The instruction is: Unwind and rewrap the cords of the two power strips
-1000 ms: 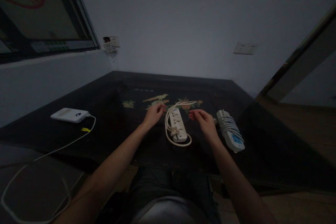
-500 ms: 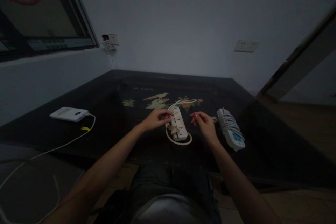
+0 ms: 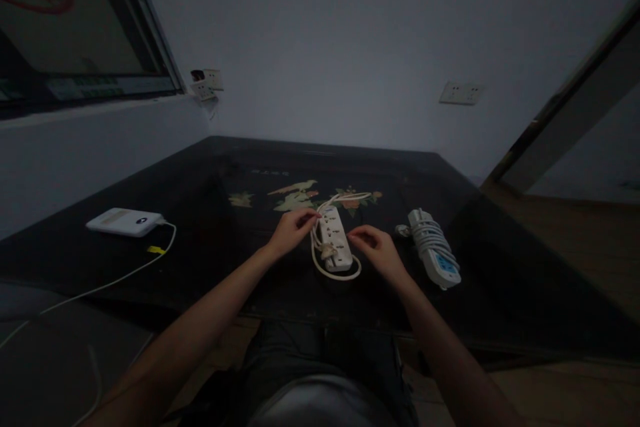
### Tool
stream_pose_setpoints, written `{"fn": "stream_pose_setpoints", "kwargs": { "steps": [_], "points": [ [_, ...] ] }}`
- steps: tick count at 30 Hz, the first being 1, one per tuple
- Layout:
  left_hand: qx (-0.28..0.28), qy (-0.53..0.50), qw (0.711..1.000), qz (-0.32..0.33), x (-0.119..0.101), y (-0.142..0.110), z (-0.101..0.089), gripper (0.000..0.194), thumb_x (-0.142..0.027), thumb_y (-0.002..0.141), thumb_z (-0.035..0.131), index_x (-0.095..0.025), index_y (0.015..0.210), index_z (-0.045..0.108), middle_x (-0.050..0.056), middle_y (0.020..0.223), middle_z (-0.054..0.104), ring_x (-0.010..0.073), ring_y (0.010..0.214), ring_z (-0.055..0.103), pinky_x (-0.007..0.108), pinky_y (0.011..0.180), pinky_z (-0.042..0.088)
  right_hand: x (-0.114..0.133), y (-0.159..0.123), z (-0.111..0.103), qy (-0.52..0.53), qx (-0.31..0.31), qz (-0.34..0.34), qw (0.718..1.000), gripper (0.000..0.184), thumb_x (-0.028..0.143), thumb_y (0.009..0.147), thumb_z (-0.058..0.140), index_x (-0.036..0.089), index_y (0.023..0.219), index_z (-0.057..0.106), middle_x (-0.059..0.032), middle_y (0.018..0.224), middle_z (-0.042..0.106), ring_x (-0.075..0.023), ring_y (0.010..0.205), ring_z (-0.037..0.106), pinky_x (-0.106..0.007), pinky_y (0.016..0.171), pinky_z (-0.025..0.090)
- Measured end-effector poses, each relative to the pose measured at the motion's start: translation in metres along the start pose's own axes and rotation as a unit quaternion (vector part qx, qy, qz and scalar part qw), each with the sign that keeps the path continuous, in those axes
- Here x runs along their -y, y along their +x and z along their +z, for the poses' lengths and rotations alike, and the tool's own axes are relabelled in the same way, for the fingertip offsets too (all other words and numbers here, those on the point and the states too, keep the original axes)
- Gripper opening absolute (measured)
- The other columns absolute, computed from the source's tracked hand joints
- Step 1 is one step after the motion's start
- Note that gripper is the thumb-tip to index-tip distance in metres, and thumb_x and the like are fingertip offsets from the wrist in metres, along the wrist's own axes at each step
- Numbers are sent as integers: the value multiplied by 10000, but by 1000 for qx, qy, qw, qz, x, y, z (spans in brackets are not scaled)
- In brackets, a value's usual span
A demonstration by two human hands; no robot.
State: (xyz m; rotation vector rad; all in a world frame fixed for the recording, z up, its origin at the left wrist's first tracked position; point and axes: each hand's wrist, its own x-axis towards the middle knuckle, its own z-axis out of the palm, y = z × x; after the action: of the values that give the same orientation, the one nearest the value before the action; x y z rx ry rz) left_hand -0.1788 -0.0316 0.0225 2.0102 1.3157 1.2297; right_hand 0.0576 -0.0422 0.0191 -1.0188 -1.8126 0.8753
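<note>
A white power strip lies in front of me on the dark table, with its pale cord looped round it. The cord's plug rests against the strip's near left side. My left hand is closed, thumb and forefinger pinched on the cord where it runs along the strip's upper left edge. On the other side, my right hand has its fingertips drawn together and touching the strip's right edge. Its lower fingers are curled, partly hidden.
A second power strip, blue-faced and wrapped in grey cord, lies to the right. On the left sits a white power bank with a cable trailing off the table. Wall sockets are set in the wall behind.
My right hand has moved left to touch the strip's right edge. My left hand's fingertips have drawn back from over the strip to its left edge. The view has shifted slightly.
</note>
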Motion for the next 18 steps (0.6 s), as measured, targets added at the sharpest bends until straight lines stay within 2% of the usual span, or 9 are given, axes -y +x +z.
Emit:
{"fn": "stream_pose_setpoints", "kwargs": {
  "steps": [2,4,7,10,12,14,16,18],
  "points": [
    [-45,18,999,-11,5,17,6,202,-270,843,521,-175,962,654,48,884,679,152,708,581,254,641,437,2,-2,3,-36,10,-30,999,185,355,801,603,183,810,672,-22,733,592,-144,651,528,-256,575,388],
    [-66,23,998,0,8,39,13,198,-239,834,523,-176,977,646,47,918,676,150,738,586,250,652,442,3,-4,5,-59,15,-52,997,170,336,819,590,188,800,671,-19,719,570,-143,655,526,-250,568,381],
    [-53,20,998,10,11,74,26,227,-197,813,531,-151,1012,630,52,885,658,155,759,593,262,693,457,3,-5,6,-72,10,-69,995,163,304,844,564,185,805,668,-26,725,576,-150,675,536,-257,589,385],
    [-25,58,998,14,15,96,39,367,-242,714,673,-149,1065,621,88,1001,638,218,921,589,325,827,456,1,-5,6,-86,-1,-75,993,163,280,859,543,181,814,665,-28,725,581,-152,675,533,-264,603,386],
    [2,42,999,-19,20,103,46,463,-224,609,759,-178,1052,635,92,1083,626,260,1041,558,362,921,423,-2,-4,7,-92,-4,-79,993,157,270,864,537,183,828,663,-32,744,586,-155,693,535,-266,613,392],
    [26,-9,997,-71,26,106,51,426,-155,569,761,-182,982,660,82,1067,645,268,1055,562,375,962,403,-4,-5,8,-98,0,-87,991,147,260,865,534,191,856,663,-42,794,600,-167,752,547,-272,644,408],
    [32,-53,993,-105,33,106,53,328,-120,611,709,-168,933,667,75,1016,667,251,1013,589,374,956,413,-5,-4,10,-102,5,-97,990,140,251,863,534,202,883,664,-52,855,613,-182,824,554,-288,696,426],
    [16,-76,990,-114,39,102,53,273,-154,695,646,-160,968,658,77,1027,670,231,999,601,364,936,431,-6,-1,12,-99,-1,-95,991,137,238,859,533,207,894,662,-59,894,617,-192,875,557,-302,732,439]
  ]
}}
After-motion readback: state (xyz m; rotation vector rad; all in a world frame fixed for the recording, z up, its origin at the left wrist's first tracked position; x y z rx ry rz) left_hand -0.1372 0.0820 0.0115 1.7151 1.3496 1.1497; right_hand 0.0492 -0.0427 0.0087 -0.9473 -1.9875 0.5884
